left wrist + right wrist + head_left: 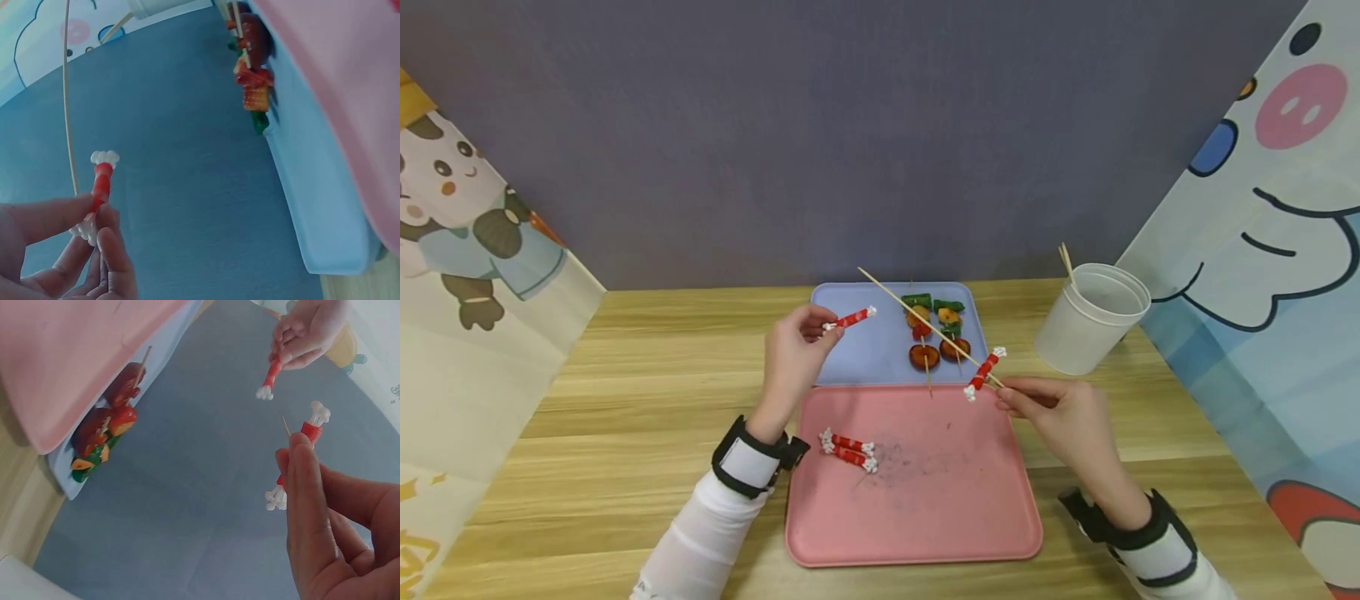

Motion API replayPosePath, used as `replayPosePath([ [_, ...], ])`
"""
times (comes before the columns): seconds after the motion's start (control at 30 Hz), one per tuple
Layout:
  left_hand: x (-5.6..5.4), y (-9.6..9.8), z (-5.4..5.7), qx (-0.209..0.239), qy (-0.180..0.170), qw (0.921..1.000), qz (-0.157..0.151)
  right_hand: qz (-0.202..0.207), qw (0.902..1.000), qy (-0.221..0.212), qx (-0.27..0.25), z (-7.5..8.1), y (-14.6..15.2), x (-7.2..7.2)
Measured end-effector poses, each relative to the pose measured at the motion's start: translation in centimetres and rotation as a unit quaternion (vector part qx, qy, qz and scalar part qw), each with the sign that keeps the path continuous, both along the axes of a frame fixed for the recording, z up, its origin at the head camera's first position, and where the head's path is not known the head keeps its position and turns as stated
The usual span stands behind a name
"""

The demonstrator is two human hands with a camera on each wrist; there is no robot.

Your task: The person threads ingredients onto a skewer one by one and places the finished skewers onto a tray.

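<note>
In the head view my left hand (796, 354) pinches a toy meat bone (853, 318), red in the middle with white knobbed ends, over the blue tray (857, 358). My right hand (1067, 415) grips a long bamboo skewer (887, 292) near its lower end; it slants up and left. Crosswise on that skewer sits a second toy meat bone (983, 377), just beyond the right fingertips. The left wrist view shows thumb and fingers around one white end of the held bone (102, 178). Two more red toy meat bones (850, 457) lie side by side on the pink tray (917, 525).
Two finished-looking skewers of toy vegetables (925, 357) lie on the blue tray's right side. At the back right stands a white bucket (1075, 333) with a few sticks (1067, 265) leaning out. A grey-blue wall (850, 150) closes off the wooden table (662, 400).
</note>
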State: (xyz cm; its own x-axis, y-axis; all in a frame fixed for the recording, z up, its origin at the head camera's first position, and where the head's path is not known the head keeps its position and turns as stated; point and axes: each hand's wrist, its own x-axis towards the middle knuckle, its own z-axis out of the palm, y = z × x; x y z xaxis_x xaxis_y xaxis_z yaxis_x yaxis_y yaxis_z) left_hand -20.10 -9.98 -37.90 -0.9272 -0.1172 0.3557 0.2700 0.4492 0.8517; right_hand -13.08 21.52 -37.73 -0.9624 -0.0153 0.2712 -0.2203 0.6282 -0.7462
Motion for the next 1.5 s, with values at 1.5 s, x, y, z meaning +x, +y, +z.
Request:
replayPosePath([
  [1.5,-2.6,0.4,2.3,0.112,0.102,0.9855,0.077,0.024,0.9995,-0.015,-0.012,0.6,-1.4,0.0],
])
